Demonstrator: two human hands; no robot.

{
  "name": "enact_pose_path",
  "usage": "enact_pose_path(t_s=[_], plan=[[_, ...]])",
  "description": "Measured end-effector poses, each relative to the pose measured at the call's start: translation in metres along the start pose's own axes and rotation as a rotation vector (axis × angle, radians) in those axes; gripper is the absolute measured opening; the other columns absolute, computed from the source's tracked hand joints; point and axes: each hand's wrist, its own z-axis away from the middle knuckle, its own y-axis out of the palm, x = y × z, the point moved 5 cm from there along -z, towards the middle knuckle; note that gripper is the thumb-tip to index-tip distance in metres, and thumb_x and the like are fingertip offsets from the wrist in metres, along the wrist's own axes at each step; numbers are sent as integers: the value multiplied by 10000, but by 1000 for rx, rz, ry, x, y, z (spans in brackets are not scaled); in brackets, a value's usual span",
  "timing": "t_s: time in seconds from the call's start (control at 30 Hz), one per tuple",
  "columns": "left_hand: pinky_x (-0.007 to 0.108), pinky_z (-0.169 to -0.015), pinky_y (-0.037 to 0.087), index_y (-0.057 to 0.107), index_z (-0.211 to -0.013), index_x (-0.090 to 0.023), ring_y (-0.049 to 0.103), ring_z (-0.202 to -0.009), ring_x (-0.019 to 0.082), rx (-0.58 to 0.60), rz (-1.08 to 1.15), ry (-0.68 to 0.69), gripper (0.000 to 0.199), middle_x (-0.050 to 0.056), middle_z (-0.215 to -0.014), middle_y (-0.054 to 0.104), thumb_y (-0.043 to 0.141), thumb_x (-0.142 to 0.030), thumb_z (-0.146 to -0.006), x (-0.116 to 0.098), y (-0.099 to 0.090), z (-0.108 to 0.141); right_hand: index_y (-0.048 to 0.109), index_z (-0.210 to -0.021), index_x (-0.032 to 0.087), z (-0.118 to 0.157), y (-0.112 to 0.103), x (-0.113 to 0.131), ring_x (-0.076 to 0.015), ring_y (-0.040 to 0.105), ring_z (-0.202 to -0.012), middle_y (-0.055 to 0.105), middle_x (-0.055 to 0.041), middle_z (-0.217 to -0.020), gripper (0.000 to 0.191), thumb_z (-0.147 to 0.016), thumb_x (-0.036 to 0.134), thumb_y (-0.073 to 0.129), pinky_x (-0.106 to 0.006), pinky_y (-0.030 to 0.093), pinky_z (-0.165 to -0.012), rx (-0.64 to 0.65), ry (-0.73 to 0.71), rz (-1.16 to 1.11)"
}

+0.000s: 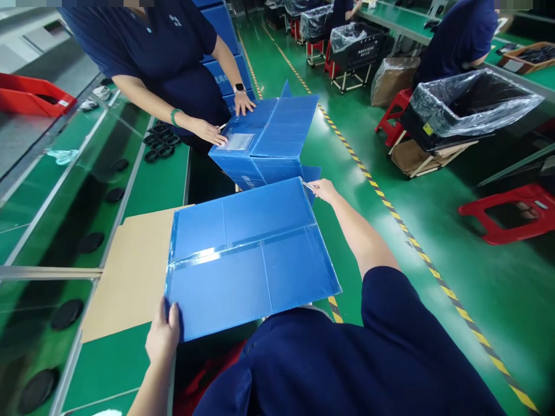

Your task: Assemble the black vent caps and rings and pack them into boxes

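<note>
A blue corrugated plastic box (pixel 243 260) lies in front of me with its flaps closed and clear tape along the middle seam. My left hand (pixel 162 335) grips its near left edge, the thumb against the side and some fingers hidden. At the far right corner of the box, my right hand (pixel 324 189) pinches a thin, pale tool (pixel 309 185), its tip at the corner; its exact kind is too small to tell. Just beyond stands a second blue box (pixel 277 130) with flaps sticking out, under the hands of a co-worker (pixel 165 63).
A flat sheet of brown cardboard (pixel 130 271) lies on the green bench to the left. Beside it runs a conveyor line with black round parts (pixel 69 314). At right are a red stool (pixel 511 214) and a plastic-lined black bin (pixel 468 110).
</note>
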Motion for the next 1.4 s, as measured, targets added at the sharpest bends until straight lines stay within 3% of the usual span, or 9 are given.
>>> enact_pose_path(t_s=[0.3,0.5,0.7,0.97,1.07,1.17,1.27,1.33,1.4], plan=[[608,-1063,494,370,-1615,-224,591,-1309,457,-66,-63,41,734,192,-1542,529,347,-622,-998,-2,5,0,696,-1379,212,90,11,-50,-96,646,-690,771,-52,-947,428,-968,147,597,-137,391,-478,149,37,-299],[637,-1065,487,365,-1616,-213,585,-1312,471,-79,-61,49,729,210,-1536,528,357,-616,-1008,-1,7,-2,666,-1417,240,163,25,-66,-110,644,-671,764,-6,-820,452,-976,183,588,-170,454,-581,170,-3,-238],[628,-1082,480,353,-1617,-232,588,-1318,447,-87,-82,55,702,190,-1537,533,350,-599,-1018,-4,8,0,685,-1393,251,209,33,-67,-112,675,-729,785,-23,-997,441,-981,172,550,-196,497,-681,199,26,-242],[585,-1106,473,327,-1613,-271,567,-1342,409,-75,-124,53,669,56,-1534,550,336,-566,-1013,8,18,-12,717,-1354,250,307,23,-85,-131,652,-700,778,-32,-958,423,-956,233,573,-218,473,-631,571,58,-213],[577,-1187,389,399,-1558,-174,468,-1437,390,-209,-61,188,683,108,-1560,508,393,-533,-978,5,11,-17,764,-1280,247,327,8,-85,-142,650,-694,782,-39,-997,380,-943,275,590,-246,499,-650,500,64,-209],[554,-1180,400,541,-1391,-102,529,-1368,373,-387,93,248,610,179,-1426,597,471,-496,-930,-2,-5,7,759,-1291,234,322,-9,-80,-168,659,-680,783,-77,-979,404,-957,382,588,-271,508,-595,228,63,-216],[459,-982,547,670,-1149,-136,686,-1028,293,-188,411,286,446,149,-1138,719,516,-487,-922,-26,3,52,616,-1458,206,282,3,-49,-198,707,-745,768,-127,-1036,569,-953,467,605,-284,546,-569,-10,-14,-318],[402,-945,549,727,-995,-183,692,-957,263,129,642,401,385,113,-1013,747,610,-534,-892,-63,25,83,556,-1478,184,250,43,5,-218,732,-836,751,-140,-1111,621,-942,490,623,-315,603,-633,-14,-143,-409],[374,-971,534,752,-1083,-213,699,-1011,253,425,939,446,420,103,-1061,761,697,-566,-861,-100,44,104,616,-1368,181,233,100,81,-229,731,-903,748,-128,-1122,497,-960,465,599,-361,632,-729,45,-322,-381]])
